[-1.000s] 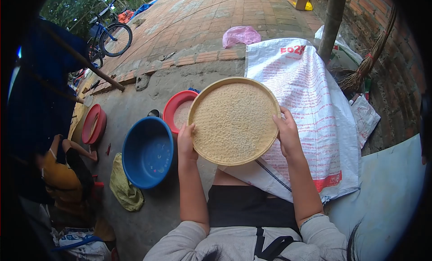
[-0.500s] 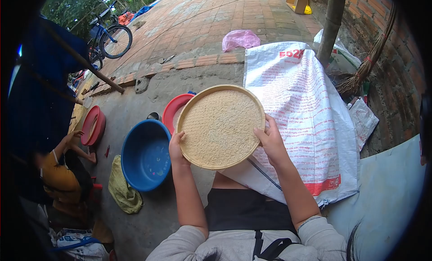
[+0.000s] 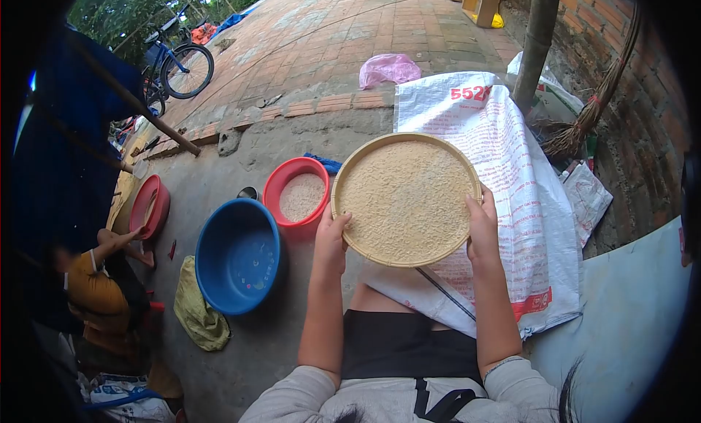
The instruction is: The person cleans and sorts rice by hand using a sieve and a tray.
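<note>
A round woven winnowing basket (image 3: pixel 340 176) is held up in front of me, its inside covered by a layer of pale rice-like grain (image 3: pixel 405 200). My left hand (image 3: pixel 332 242) grips the lower left of its rim, thumb on top. On the opposite side, my right hand (image 3: pixel 482 226) is closed around the rim. The fingers under the basket are mostly hidden. Beneath and to the right lies a white printed sack (image 3: pixel 522 226). To the left of the basket, a red basin (image 3: pixel 272 197) contains similar grain (image 3: pixel 302 197).
A blue basin (image 3: pixel 237 255) and a yellow-green sack (image 3: pixel 198 313) are on the floor at left. Farther left, a seated person (image 3: pixel 102 284) reaches toward another red basin (image 3: pixel 162 211). A wooden post (image 3: pixel 539 43) and a straw broom (image 3: pixel 584 124) stand at right.
Both hands have carried the winnowing basket to the right, uncovering the red basin with grain. The seated person's arm has shifted slightly near the other red basin.
</note>
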Demonstrator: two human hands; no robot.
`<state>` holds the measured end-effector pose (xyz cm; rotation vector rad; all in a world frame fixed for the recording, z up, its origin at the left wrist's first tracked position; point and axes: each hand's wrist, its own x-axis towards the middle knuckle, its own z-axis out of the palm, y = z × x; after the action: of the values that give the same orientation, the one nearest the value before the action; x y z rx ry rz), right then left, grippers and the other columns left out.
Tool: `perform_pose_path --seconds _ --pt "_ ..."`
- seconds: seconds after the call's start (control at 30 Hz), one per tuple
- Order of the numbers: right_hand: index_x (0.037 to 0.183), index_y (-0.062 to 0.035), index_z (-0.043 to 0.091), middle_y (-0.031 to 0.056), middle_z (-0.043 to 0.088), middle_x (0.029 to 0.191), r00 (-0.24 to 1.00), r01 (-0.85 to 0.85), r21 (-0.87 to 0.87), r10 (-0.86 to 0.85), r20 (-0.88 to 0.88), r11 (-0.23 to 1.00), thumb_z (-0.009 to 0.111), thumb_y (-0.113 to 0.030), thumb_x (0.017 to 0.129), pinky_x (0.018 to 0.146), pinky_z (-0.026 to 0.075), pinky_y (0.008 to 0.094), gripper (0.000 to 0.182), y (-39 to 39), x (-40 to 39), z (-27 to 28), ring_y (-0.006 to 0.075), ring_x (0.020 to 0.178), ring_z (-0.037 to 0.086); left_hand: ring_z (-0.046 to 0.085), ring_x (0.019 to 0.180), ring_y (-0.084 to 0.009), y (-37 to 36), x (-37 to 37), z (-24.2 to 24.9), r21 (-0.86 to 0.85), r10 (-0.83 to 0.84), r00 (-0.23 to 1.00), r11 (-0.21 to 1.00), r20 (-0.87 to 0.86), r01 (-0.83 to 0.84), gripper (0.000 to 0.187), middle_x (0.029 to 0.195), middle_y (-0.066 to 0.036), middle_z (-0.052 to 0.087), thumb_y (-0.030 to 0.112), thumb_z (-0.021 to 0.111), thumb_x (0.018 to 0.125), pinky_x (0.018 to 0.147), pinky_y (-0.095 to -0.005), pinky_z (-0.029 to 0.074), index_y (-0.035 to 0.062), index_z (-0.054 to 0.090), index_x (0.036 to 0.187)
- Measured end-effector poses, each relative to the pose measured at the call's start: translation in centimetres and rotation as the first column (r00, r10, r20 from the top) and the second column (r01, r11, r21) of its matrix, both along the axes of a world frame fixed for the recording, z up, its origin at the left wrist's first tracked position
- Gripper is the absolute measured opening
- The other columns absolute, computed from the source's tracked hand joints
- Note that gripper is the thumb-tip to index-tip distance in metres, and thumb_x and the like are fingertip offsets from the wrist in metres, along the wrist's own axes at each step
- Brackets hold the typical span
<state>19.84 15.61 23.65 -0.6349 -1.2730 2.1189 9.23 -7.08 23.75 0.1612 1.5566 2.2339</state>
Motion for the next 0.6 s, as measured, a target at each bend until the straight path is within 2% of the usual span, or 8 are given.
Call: perform_pose_path --seconds 0.07,0.13,0.27,0.33,0.4,0.47,0.5,0.6 --pt "0.126 0.0014 0.032 0.0183 0.053 0.111 0.998 -0.054 0.037 0.054 0.011 0.998 0.047 -0.008 0.089 0.086 0.045 0.0297 0.042 -2.9 -0.7 0.0 0.0194 0.099 0.054 0.058 0.098 -0.0239 -2.9 -2.0 -1.3 0.16 0.165 0.984 0.972 0.067 -0.174 0.045 0.114 -0.016 0.053 0.007 0.042 0.083 0.085 -0.0334 0.048 -0.0023 0.037 0.127" --pt "0.126 0.0014 0.029 0.0201 0.053 0.11 0.948 -0.313 0.124 0.302 0.099 0.942 0.05 -0.009 0.088 0.086 0.044 0.0297 0.045 -4.7 -0.7 0.8 0.0194 0.098 0.055 0.056 0.101 -0.0251 -5.3 -2.5 -0.6 0.274 0.171 0.974 0.939 0.15 -0.207 0.043 0.115 -0.017 0.053 0.008 0.042 0.084 0.088 -0.0328 0.046 -0.0025 0.038 0.125" --pt "0.125 0.002 0.03 0.0199 0.053 0.11 0.926 -0.376 0.059 0.375 0.028 0.925 0.051 -0.008 0.086 0.084 0.045 0.0295 0.045 -3.8 -0.2 1.9 0.0184 0.095 0.055 0.053 0.107 -0.0245 -5.4 -2.3 -0.3 0.322 0.11 0.99 0.938 0.084 -0.131 0.041 0.116 -0.017 0.052 0.008 0.041 0.084 0.088 -0.0337 0.045 -0.0022 0.039 0.124" --pt "0.124 0.0018 0.032 0.0198 0.053 0.109 0.975 -0.223 0.055 0.223 0.016 0.973 0.049 -0.007 0.086 0.084 0.045 0.0291 0.042 -1.2 0.3 1.4 0.0179 0.095 0.056 0.052 0.108 -0.0225 -2.6 -1.2 -0.6 0.188 0.086 0.996 0.978 0.023 -0.089 0.043 0.118 -0.015 0.05 0.008 0.041 0.086 0.086 -0.0351 0.047 -0.0021 0.036 0.127" --pt "0.122 0.001 0.034 0.0187 0.054 0.107 1.0 -0.009 0.073 0.011 -0.024 0.997 0.047 -0.006 0.085 0.081 0.047 0.0291 0.039 1.6 0.8 -0.1 0.0179 0.094 0.057 0.052 0.107 -0.0197 0.9 0.8 0.1 0.024 -0.029 0.994 0.999 -0.109 0.032 0.048 0.122 -0.013 0.047 0.01 0.043 0.089 0.083 -0.0347 0.048 0.0011 0.028 0.133" --pt "0.121 0.0003 0.035 0.0179 0.053 0.107 0.996 0.094 0.085 -0.095 0.002 0.992 0.044 -0.006 0.086 0.079 0.048 0.0287 0.037 4.2 2.3 0.8 0.0181 0.093 0.057 0.054 0.105 -0.0189 3.8 3.2 0.9 -0.047 -0.148 0.985 0.988 -0.083 0.144 0.056 0.127 -0.013 0.043 0.013 0.046 0.09 0.087 -0.0298 0.047 0.0036 0.02 0.138" --pt "0.121 0.0003 0.035 0.0179 0.053 0.107 0.995 0.095 0.092 -0.095 0.003 0.991 0.044 -0.006 0.086 0.079 0.048 0.0287 0.037 4.8 2.8 1.2 0.0181 0.093 0.057 0.054 0.105 -0.0176 4.3 3.6 0.6 -0.064 -0.21 0.975 0.976 -0.069 0.206 0.056 0.127 -0.013 0.042 0.015 0.046 0.091 0.082 -0.0298 0.049 0.0059 0.019 0.139" --pt "0.123 -0.0002 0.033 0.0176 0.053 0.108 0.998 0.055 0.014 -0.055 -0.013 0.998 0.044 -0.007 0.087 0.078 0.049 0.0286 0.038 5.2 3.2 1.9 0.0185 0.092 0.057 0.054 0.105 -0.017 3.8 3.1 0.8 -0.049 -0.253 0.967 0.966 0.014 0.254 0.056 0.126 -0.013 0.044 0.015 0.046 0.091 0.079 -0.0298 0.051 0.0064 0.019 0.14"
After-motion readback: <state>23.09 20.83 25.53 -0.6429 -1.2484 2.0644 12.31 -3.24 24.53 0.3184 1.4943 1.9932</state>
